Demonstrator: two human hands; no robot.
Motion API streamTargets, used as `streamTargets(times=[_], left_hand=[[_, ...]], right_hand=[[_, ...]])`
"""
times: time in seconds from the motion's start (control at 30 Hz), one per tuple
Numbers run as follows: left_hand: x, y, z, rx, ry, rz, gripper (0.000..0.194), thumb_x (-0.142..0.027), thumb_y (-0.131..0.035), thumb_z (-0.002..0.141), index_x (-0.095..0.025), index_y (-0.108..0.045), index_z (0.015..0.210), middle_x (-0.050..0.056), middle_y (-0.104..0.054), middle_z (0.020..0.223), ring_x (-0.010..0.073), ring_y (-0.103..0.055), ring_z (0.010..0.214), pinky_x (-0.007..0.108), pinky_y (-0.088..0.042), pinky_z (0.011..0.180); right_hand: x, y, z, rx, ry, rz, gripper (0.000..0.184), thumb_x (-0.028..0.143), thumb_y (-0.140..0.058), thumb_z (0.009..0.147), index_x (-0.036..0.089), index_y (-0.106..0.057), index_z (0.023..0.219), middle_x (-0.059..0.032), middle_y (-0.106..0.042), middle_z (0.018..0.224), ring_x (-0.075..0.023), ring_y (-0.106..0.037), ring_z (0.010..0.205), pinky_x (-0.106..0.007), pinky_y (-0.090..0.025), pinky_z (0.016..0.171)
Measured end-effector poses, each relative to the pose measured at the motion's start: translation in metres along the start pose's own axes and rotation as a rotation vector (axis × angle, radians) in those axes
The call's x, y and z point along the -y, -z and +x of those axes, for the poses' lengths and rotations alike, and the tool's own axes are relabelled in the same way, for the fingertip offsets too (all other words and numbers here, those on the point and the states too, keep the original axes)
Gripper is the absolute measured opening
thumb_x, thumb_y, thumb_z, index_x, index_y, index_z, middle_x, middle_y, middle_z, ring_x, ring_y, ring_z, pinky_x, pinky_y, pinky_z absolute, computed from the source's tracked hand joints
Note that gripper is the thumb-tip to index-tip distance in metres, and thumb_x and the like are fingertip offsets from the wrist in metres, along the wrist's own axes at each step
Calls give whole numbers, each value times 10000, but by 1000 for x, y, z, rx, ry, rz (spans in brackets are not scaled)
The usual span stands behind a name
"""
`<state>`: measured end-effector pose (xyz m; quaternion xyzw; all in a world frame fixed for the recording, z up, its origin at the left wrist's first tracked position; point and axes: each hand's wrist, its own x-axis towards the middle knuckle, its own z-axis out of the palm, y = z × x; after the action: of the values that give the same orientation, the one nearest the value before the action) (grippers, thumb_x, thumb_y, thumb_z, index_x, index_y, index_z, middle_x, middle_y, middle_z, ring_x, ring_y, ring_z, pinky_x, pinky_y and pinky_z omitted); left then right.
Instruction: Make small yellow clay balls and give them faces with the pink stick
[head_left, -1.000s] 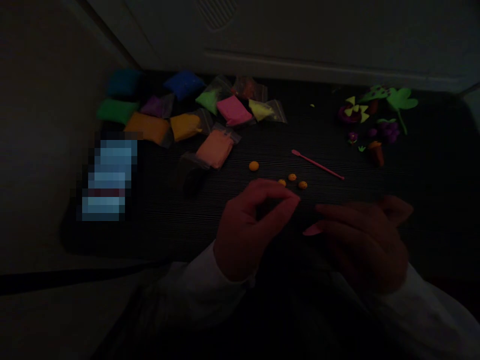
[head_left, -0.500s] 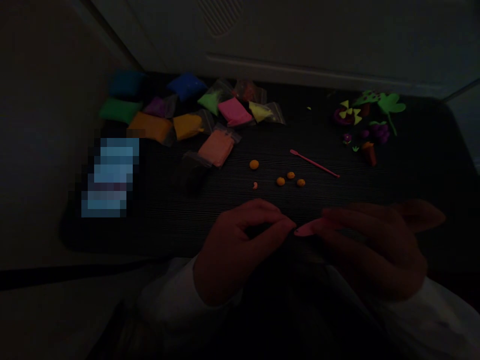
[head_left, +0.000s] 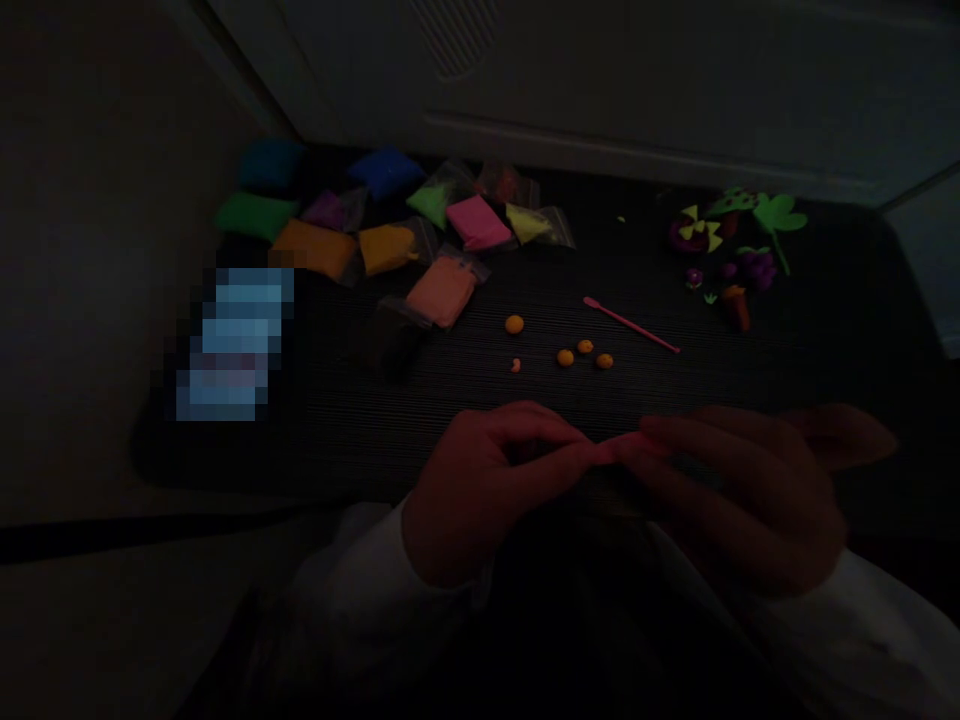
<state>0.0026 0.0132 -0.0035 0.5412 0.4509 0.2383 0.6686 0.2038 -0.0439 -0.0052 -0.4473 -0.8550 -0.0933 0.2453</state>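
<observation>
In the dim light, a slim pink clay tool [head_left: 621,447] spans the space between my two hands above the dark table's near edge. My right hand [head_left: 739,490] grips it between thumb and fingers. At its left end, the thumb and forefinger of my left hand [head_left: 499,490] are pinched round the pointed tip, which they hide. Just beyond my hands are a small orange ball [head_left: 514,324], several tiny orange pieces [head_left: 585,347] and a small peach curl [head_left: 515,366]. A second pink clay tool [head_left: 632,325] lies farther right.
Bags of coloured clay [head_left: 442,289] spread over the table's back left. A blurred-out lit screen [head_left: 238,345] lies at the left. Toward the back right are a green flower-like piece [head_left: 780,213], purple clay balls [head_left: 756,268] and a brown cone-shaped piece [head_left: 736,307]. A pale panel stands behind.
My left hand moved down, uncovering the peach curl, then closed on the pink tool's tip. My right hand shifted right, turning the tool, and still holds it. The view moved slightly.
</observation>
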Motion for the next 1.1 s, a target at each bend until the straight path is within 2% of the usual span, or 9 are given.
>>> streamTargets(times=[0.13,0.2,0.37,0.47,0.57,0.63,0.7,0.87,1.1], left_hand=[[5,0,2,42,92,-190,90,-248,-634,728,-198,-708,727,-8,-658,768,117,-586,730,219,-420,657],[8,1,5,47,135,-275,74,-244,-650,712,-196,-707,708,-10,-659,762,113,-581,711,222,-414,645],[13,4,13,-5,128,-434,35,-209,-682,672,-186,-707,663,-12,-658,730,100,-561,708,213,-395,669],[14,4,17,-23,91,-584,36,-182,-708,632,-147,-700,623,4,-627,641,99,-526,652,219,-379,649],[15,1,18,25,74,-768,113,-247,-676,672,-151,-675,611,10,-594,625,114,-513,630,253,-381,626],[15,-2,18,86,105,-989,119,-237,-662,688,-149,-654,608,6,-576,639,119,-517,637,264,-379,623],[14,-3,16,116,138,-1104,131,-232,-637,713,-146,-634,614,1,-556,646,121,-519,643,268,-373,625],[15,-5,11,190,153,-1211,157,-242,-613,738,-142,-599,618,-1,-533,657,123,-519,645,267,-366,630],[8,-12,-7,151,97,-1266,168,-226,-574,774,-132,-588,635,-5,-524,645,117,-505,630,260,-364,620]], right_hand=[[3,0,0,5,1,-9,281,273,-581,786,253,-577,1066,-36,-621,1082,-207,-574,920,-376,-438,712],[2,-1,-3,-21,-52,-19,237,267,-571,794,252,-587,1031,-39,-632,1039,-208,-576,901,-382,-419,718],[-18,-13,-27,-64,-297,-148,184,206,-568,801,254,-594,976,-31,-653,949,-183,-601,825,-397,-337,772],[-36,-26,-49,30,-490,-299,152,272,-538,820,244,-607,953,-32,-668,927,-187,-616,798,-407,-302,790],[-47,-38,-65,78,-607,-328,200,298,-451,855,239,-613,957,-38,-673,920,-200,-621,811,-410,-322,786],[-49,-43,-70,100,-654,-294,223,303,-435,854,242,-619,965,-43,-670,940,-205,-619,826,-392,-357,758],[-50,-46,-71,118,-674,-259,240,309,-433,848,243,-627,973,-50,-667,953,-212,-613,832,-376,-391,723],[-53,-49,-70,131,-657,-240,245,282,-458,831,235,-638,990,-67,-652,967,-209,-596,824,-360,-438,711],[-56,-54,-66,125,-641,-247,257,248,-468,829,238,-637,1023,-65,-634,962,-195,-572,831,-347,-457,738]])
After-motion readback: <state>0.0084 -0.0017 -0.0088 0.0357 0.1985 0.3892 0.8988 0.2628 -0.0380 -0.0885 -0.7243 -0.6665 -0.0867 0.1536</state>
